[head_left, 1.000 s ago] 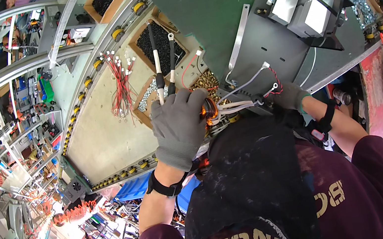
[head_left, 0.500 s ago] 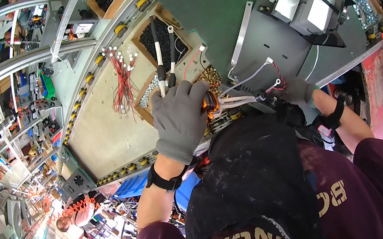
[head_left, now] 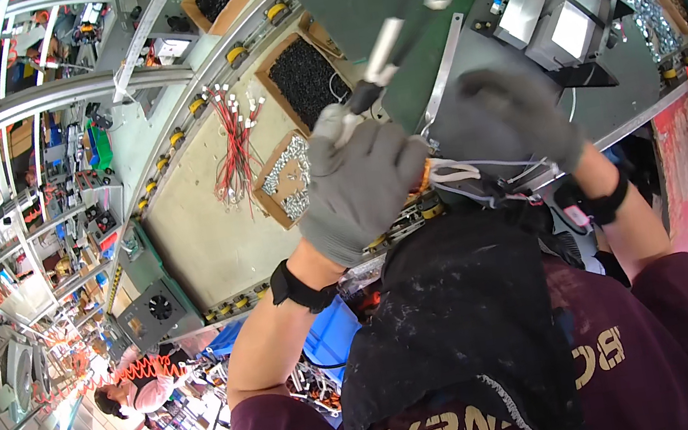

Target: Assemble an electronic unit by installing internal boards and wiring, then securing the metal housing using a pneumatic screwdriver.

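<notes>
My gloved left hand [head_left: 364, 180] is closed round a wire-wound coil [head_left: 425, 177]; only a sliver of its orange winding shows past the fingers. Thick white leads with black sleeves [head_left: 365, 96] stick out from the far side of this hand, their ends smeared by motion. More pale leads [head_left: 455, 168] run from the coil to the right, below my right hand. My gloved right hand [head_left: 522, 115] is blurred over the near edge of a grey metal panel [head_left: 488, 57]; its fingers cannot be made out. A metal strip [head_left: 443, 64] lies along the panel's left side.
Boxes of black screws [head_left: 302, 77] and silver fasteners [head_left: 291, 174] stand left of my hands, beside a bundle of red and white wires [head_left: 235, 142]. Boxy grey components [head_left: 569, 17] sit on the panel at right. A roller rail [head_left: 237, 304] edges the bench.
The left hand has moved right with the coil, and its sleeved leads have swung to the right. My right hand has lifted away from the leads' ends, up over the panel.
</notes>
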